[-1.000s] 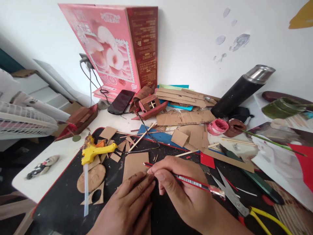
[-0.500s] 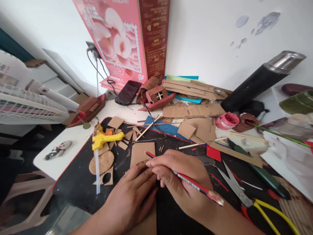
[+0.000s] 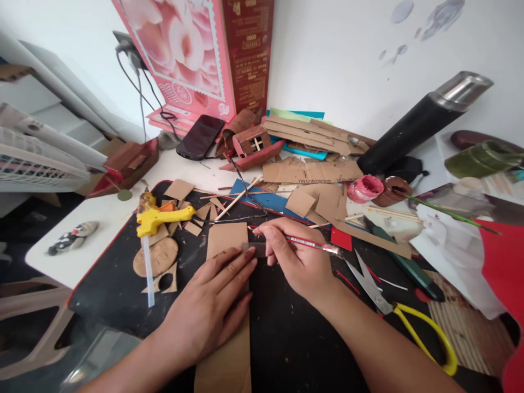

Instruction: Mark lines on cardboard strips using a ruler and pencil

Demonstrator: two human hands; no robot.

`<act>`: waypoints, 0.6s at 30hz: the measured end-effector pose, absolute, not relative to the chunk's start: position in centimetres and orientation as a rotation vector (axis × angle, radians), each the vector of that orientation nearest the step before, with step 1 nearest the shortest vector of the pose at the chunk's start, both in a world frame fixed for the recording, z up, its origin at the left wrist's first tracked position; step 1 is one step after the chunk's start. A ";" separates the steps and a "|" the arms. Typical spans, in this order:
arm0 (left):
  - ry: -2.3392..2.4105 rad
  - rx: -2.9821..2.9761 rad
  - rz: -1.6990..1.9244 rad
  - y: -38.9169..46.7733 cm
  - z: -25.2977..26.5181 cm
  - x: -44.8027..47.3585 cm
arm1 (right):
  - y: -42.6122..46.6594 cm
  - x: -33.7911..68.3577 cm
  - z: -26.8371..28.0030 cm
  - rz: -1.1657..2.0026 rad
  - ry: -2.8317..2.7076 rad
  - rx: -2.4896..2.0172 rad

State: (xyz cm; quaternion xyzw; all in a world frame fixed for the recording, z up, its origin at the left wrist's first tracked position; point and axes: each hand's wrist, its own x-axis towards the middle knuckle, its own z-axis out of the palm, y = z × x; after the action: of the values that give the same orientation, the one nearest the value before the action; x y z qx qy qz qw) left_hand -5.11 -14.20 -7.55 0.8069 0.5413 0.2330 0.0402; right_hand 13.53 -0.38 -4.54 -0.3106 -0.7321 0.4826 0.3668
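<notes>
My left hand [image 3: 215,295] lies flat with its fingers stretched out, pressing on a long cardboard strip [image 3: 229,237]. Under its fingertips a clear, ruler-like strip [image 3: 257,250] crosses the cardboard and pokes out past its right edge. My right hand [image 3: 301,259] is closed around a red and black pencil [image 3: 305,240], just right of the cardboard; its tip is near the strip's upper right edge. To the left are a yellow glue gun [image 3: 161,215] with a clear glue stick, a round cardboard piece [image 3: 158,259] and a cut-out cardboard ring [image 3: 166,283].
Open scissors [image 3: 380,303] with yellow handles and a dark green cutter [image 3: 409,267] lie at the right. Cardboard scraps [image 3: 301,202], paint pots [image 3: 365,189], a small model boat [image 3: 254,150], a phone [image 3: 200,136] and a leaning thermos [image 3: 421,125] stand behind.
My right hand has lifted the pencil off the cardboard and moved to its right side. The clear strip now shows beside my left fingers. The view has shifted, and something red appears at the right edge.
</notes>
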 end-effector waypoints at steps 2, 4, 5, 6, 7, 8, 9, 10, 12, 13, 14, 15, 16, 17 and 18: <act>1.668 2.477 0.698 -14.0 -7.4 -5.1 | -0.3 13.5 -4.9 1.288 -1.837 -0.807; 1.676 2.468 0.685 -13.9 -7.3 -5.2 | -0.2 13.5 -5.1 1.348 -1.785 -0.830; 1.677 2.461 0.680 -13.8 -7.2 -5.2 | -0.1 13.5 -5.2 1.376 -1.756 -0.848; 1.679 2.457 0.675 -13.7 -7.2 -5.3 | 0.0 13.5 -5.3 1.400 -1.729 -0.866; 1.680 2.459 0.666 -13.7 -7.1 -5.3 | 0.1 13.5 -5.4 1.418 -1.702 -0.884; 1.681 2.467 0.652 -13.7 -7.0 -5.3 | 0.1 13.5 -5.4 1.434 -1.678 -0.897; 1.680 2.482 0.631 -13.7 -7.0 -5.3 | 0.2 13.5 -5.4 1.448 -1.657 -0.907; 1.681 2.496 0.606 -13.7 -6.9 -5.2 | 0.3 13.5 -5.5 1.460 -1.639 -0.915; 1.697 2.512 0.560 -13.8 -7.0 -5.0 | 0.5 13.5 -5.6 1.483 -1.611 -0.925; 1.711 2.512 0.550 -13.8 -7.0 -4.9 | 0.6 13.5 -5.7 1.490 -1.600 -0.931; 1.722 2.507 0.553 -13.9 -7.1 -4.7 | 0.7 13.5 -5.7 1.490 -1.592 -0.937; 1.729 2.498 0.567 -14.0 -7.2 -4.6 | 0.8 13.5 -5.8 1.486 -1.585 -0.942; 1.726 2.488 0.588 -14.0 -7.2 -4.6 | 0.8 13.5 -5.8 1.482 -1.579 -0.945; 1.712 2.481 0.609 -14.1 -7.3 -4.7 | 0.8 13.5 -5.9 1.479 -1.575 -0.942; 1.688 2.478 0.624 -14.2 -7.3 -4.9 | 0.8 13.5 -5.9 1.480 -1.576 -0.937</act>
State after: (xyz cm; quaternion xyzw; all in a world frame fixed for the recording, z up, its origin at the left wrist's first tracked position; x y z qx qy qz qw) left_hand -4.89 -14.16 -7.29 0.8084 0.5508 0.2037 0.0395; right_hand 13.54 0.84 -5.90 -0.3676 -0.6178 0.5802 0.3828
